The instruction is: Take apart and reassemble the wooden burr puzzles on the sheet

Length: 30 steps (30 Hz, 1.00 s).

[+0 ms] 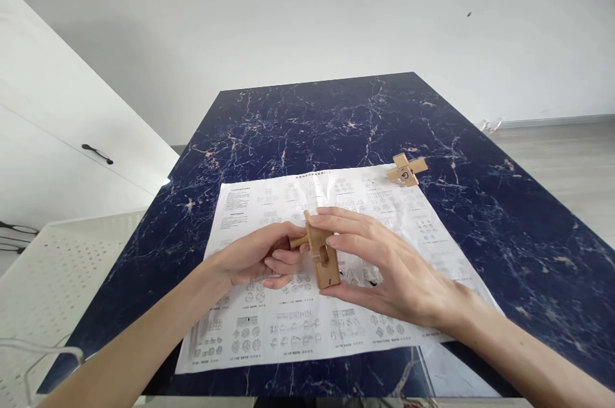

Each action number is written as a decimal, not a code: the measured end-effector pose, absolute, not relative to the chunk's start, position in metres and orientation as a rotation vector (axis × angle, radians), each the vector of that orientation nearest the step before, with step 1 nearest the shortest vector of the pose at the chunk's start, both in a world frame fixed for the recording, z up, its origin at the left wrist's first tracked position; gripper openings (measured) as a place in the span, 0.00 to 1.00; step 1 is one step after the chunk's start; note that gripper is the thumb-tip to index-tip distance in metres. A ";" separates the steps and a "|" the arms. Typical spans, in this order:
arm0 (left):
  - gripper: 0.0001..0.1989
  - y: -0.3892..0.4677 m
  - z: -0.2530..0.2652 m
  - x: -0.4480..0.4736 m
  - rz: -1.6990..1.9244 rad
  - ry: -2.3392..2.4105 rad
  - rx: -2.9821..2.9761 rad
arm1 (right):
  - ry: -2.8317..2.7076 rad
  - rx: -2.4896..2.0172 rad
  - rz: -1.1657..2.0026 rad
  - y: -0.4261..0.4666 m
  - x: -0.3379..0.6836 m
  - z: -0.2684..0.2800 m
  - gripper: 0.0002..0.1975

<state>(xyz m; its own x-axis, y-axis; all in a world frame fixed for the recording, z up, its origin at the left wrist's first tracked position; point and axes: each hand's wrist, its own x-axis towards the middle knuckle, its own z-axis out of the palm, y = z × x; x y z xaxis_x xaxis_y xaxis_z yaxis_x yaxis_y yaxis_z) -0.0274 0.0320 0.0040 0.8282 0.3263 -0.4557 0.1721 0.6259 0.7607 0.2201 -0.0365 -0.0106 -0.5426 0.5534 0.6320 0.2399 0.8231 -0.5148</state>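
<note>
Over the middle of a printed instruction sheet point(283, 344), my two hands meet at some wooden puzzle pieces. My right hand point(389, 261) grips a flat wooden puzzle piece point(329, 273) by its top and bottom ends; it has a cut-out slot and a dark mark near its lower end. From the left, my left hand point(269, 251) pinches a thin wooden stick-like piece point(298, 241) against that flat piece. Whether the stick passes into the slot is hidden by my fingers. A cross-shaped wooden puzzle point(407, 170) marked with a letter rests on the sheet's far right corner.
The sheet lies on a dark blue marble-patterned table point(307, 120). To the left stand a white cabinet point(72, 107) with a black handle and a white perforated basket point(57, 280). A pale wall point(307, 17) rises behind the table.
</note>
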 end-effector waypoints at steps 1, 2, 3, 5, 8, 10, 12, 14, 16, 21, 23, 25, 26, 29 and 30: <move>0.27 0.032 0.004 -0.028 0.095 0.596 0.908 | -2.151 -0.577 0.469 -0.037 0.219 -0.010 0.42; 0.28 0.032 0.004 -0.028 0.096 0.587 0.906 | -2.151 -0.573 0.467 -0.037 0.219 -0.010 0.41; 0.28 0.033 0.004 -0.028 0.098 0.580 0.902 | -2.150 -0.567 0.459 -0.036 0.218 -0.010 0.41; 0.28 0.033 0.003 -0.029 0.101 0.570 0.890 | -2.145 -0.562 0.440 -0.036 0.217 -0.010 0.40; 0.28 0.033 0.003 -0.029 0.110 0.552 0.872 | -2.144 -0.574 0.428 -0.036 0.218 -0.010 0.42; 0.26 0.032 0.004 -0.028 0.120 0.552 0.865 | -2.140 -0.587 0.440 -0.036 0.219 -0.012 0.43; 0.25 0.032 0.004 -0.028 0.128 0.559 0.864 | -2.127 -0.596 0.456 -0.035 0.220 -0.014 0.43; 0.24 0.031 0.005 -0.028 0.134 0.566 0.865 | -2.116 -0.602 0.468 -0.035 0.221 -0.015 0.44; 0.23 0.030 0.006 -0.027 0.136 0.578 0.861 | -2.113 -0.611 0.469 -0.035 0.221 -0.016 0.44; 0.22 0.030 0.005 -0.025 0.137 0.604 0.860 | -2.121 -0.620 0.425 -0.033 0.222 -0.016 0.42; 0.22 0.030 0.005 -0.025 0.137 0.600 0.860 | -2.140 -0.616 0.407 -0.033 0.223 -0.016 0.42; 0.22 0.031 0.005 -0.025 0.130 0.591 0.872 | -2.170 -0.609 0.384 -0.033 0.223 -0.016 0.42; 0.23 0.030 0.005 -0.025 0.124 0.584 0.886 | -2.187 -0.605 0.372 -0.033 0.223 -0.015 0.42; 0.23 0.029 0.007 -0.025 0.091 0.568 0.939 | -2.210 -0.610 0.368 -0.034 0.223 -0.016 0.42; 0.22 0.028 0.008 -0.025 0.080 0.573 0.958 | -2.207 -0.620 0.382 -0.034 0.222 -0.016 0.42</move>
<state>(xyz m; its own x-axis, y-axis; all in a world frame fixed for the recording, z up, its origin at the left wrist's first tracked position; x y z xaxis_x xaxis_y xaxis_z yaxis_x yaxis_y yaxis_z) -0.0248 0.0276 0.0076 0.8494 0.3116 -0.4259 0.1824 0.5840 0.7910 0.2224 -0.0341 -0.0162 -0.5640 0.5467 0.6189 0.3071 0.8345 -0.4574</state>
